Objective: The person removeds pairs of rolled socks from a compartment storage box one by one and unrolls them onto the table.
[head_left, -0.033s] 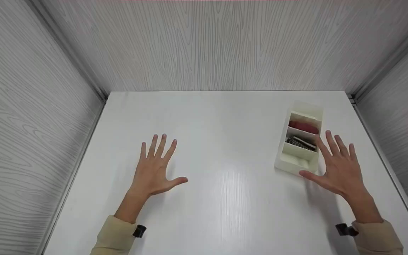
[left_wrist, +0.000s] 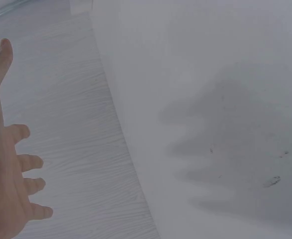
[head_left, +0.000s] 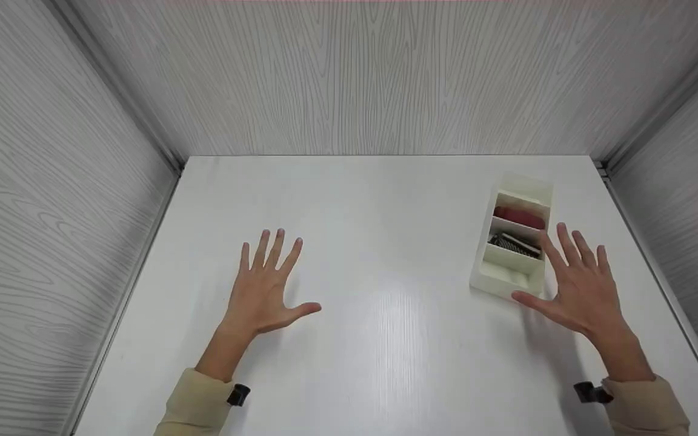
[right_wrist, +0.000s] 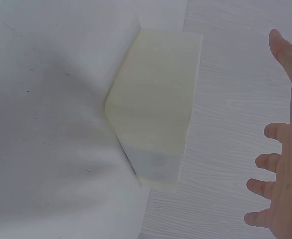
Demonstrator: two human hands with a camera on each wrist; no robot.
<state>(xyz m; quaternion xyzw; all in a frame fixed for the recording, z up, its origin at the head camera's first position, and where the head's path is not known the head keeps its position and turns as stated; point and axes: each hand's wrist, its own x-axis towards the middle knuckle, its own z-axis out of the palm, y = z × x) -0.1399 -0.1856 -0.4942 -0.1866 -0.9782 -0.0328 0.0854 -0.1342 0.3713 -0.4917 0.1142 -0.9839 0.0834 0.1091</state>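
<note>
No change was noted from the preceding view: left hand (head_left: pixel 258 300) and right hand (head_left: pixel 585 297) were spread and empty, the box (head_left: pixel 495 281) stood near the right hand's thumb side, and handling apparently had not begun.

Head view: set high over the near side, the most distant of the three; faced forward and down, taking in table (head_left: pixel 373 242), back wall (head_left: pixel 361 79), left hand (head_left: pixel 258 297), right hand (head_left: pixel 588 293). Left wrist view: close in, left hand at frame left, table at right. Right wrist view: close in, right hand at frame right — facing the outside of the box (head_left: pixel 500 286). Shared, head and right wrist — box, right hand, table.
</note>
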